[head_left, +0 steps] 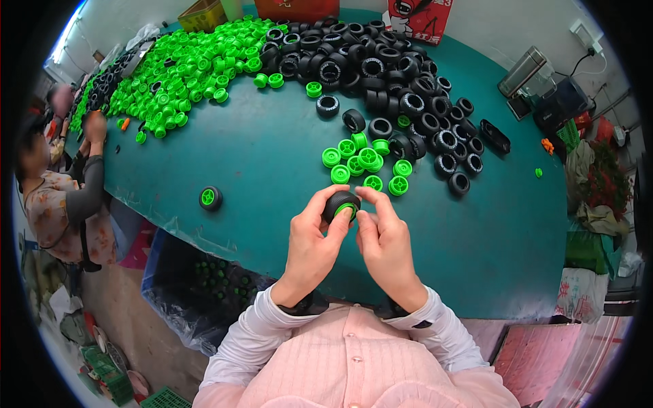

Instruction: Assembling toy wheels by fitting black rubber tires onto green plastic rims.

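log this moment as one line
left hand + right hand: both hold black tyre with green hub | loose hubs ahead | table

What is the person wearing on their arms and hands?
Both hands are bare, the left hand and the right hand, with no gloves or rings to see. The arms are in long pale pink sleeves, bunched at the wrists, with a dark cuff or band peeking out at each wrist. The shirt front has small buttons.
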Action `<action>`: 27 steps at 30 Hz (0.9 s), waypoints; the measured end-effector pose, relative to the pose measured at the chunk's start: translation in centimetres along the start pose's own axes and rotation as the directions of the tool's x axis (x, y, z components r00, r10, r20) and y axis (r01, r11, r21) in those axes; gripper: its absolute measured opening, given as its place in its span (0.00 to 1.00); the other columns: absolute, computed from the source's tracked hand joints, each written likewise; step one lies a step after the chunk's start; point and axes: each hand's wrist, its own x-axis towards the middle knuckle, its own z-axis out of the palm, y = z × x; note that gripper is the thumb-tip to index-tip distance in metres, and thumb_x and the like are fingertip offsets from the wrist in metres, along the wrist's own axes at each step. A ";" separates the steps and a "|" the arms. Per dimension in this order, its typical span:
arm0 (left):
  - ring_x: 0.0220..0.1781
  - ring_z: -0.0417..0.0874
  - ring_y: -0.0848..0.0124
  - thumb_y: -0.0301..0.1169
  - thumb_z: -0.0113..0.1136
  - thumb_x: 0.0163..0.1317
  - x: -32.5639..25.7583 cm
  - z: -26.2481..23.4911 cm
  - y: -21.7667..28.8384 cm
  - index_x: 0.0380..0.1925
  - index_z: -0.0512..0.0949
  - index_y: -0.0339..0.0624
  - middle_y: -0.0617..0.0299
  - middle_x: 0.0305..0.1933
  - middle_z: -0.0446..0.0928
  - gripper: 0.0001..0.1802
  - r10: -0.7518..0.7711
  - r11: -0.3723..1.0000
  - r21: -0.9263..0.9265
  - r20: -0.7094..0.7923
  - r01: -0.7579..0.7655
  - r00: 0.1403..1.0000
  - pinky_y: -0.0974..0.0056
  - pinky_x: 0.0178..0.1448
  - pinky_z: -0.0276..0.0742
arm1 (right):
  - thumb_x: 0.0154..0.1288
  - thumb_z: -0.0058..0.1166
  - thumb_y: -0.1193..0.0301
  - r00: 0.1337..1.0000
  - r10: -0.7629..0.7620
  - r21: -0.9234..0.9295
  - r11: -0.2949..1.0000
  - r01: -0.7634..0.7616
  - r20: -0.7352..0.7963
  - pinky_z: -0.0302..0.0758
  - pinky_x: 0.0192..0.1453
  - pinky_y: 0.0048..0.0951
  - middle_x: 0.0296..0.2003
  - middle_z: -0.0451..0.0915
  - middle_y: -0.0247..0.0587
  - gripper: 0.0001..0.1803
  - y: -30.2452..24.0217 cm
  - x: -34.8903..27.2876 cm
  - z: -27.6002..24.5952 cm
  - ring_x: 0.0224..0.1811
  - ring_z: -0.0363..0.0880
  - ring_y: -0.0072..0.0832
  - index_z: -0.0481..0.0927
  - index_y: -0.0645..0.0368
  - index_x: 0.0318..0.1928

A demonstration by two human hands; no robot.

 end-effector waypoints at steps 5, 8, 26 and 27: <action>0.46 0.82 0.76 0.22 0.56 0.71 0.8 0.3 0.8 0.56 0.75 0.29 0.59 0.47 0.80 0.15 -0.053 0.994 0.096 0.046 0.048 0.998 0.68 0.52 0.86 | 0.72 0.52 0.75 0.944 -0.310 -0.496 0.840 0.218 -0.110 0.77 0.27 0.41 0.26 0.85 0.48 0.15 0.2 0.0 0.2 0.26 0.86 0.42 0.75 0.61 0.57; 0.46 0.82 0.76 0.23 0.56 0.71 1.8 0.1 0.9 0.57 0.75 0.30 0.59 0.48 0.80 0.16 -0.120 0.980 0.166 0.078 0.106 0.990 0.68 0.50 0.86 | 0.72 0.50 0.76 0.914 -0.390 -0.492 0.821 0.290 -0.113 0.73 0.24 0.37 0.23 0.83 0.45 0.14 1.2 0.6 0.1 0.21 0.83 0.36 0.76 0.62 0.56; 0.45 0.83 0.75 0.21 0.57 0.69 4.3 0.1 -0.9 0.56 0.75 0.30 0.60 0.47 0.80 0.16 -0.200 0.970 0.149 0.041 0.192 0.979 0.68 0.52 0.85 | 0.72 0.51 0.76 0.987 -0.152 -0.339 0.932 0.126 -0.051 0.76 0.29 0.40 0.27 0.84 0.49 0.19 2.5 3.3 0.6 0.26 0.85 0.45 0.74 0.59 0.62; 0.45 0.83 0.75 0.21 0.57 0.69 4.6 -0.1 -0.9 0.56 0.75 0.30 0.60 0.47 0.80 0.16 -0.224 0.963 0.168 0.061 0.212 0.973 0.69 0.52 0.85 | 0.72 0.51 0.76 0.980 -0.193 -0.414 0.896 0.161 -0.037 0.76 0.28 0.41 0.28 0.84 0.48 0.19 2.5 3.4 0.6 0.26 0.85 0.46 0.74 0.58 0.62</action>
